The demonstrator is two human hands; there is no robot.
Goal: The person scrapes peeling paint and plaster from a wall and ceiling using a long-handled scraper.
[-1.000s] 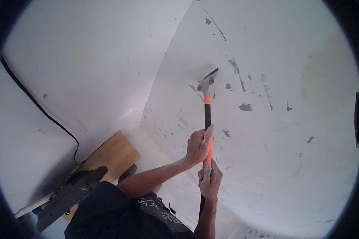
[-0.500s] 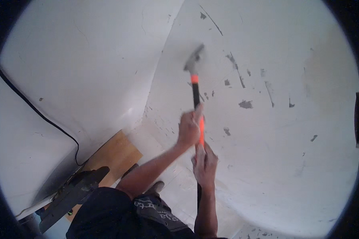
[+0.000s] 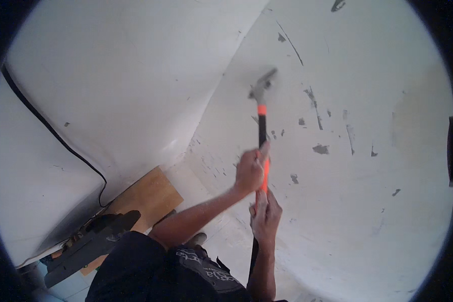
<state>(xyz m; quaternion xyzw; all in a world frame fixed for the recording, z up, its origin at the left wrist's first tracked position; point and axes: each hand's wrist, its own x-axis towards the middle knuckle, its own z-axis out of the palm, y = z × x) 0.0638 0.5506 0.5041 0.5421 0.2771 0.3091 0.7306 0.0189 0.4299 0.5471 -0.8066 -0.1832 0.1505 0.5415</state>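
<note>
Both my hands hold a long-handled scraper (image 3: 262, 126) with a black and orange shaft, angled up toward the white wall (image 3: 357, 201). Its grey metal head is at the wall near the corner, slightly blurred; I cannot tell whether the blade touches. My left hand (image 3: 250, 172) wraps the orange section, thumb lying up along the shaft. Just below it, my right hand (image 3: 266, 216) is closed around the handle. The black lower end of the shaft runs down beside my right forearm. Grey marks and chipped patches (image 3: 320, 149) dot the wall to the right of the scraper.
A second white wall (image 3: 136, 65) meets this one at a corner on the left. Along it runs a black cable (image 3: 60, 135) down to a wooden board (image 3: 153, 194). A dark, long object (image 3: 93, 246) stands beside the board. My shoe (image 3: 199, 239) shows on the pale floor.
The view has shifted, so the wall marks sit lower and farther right. Hands and scraper appear a little right and lower, with the same two-handed grip.
</note>
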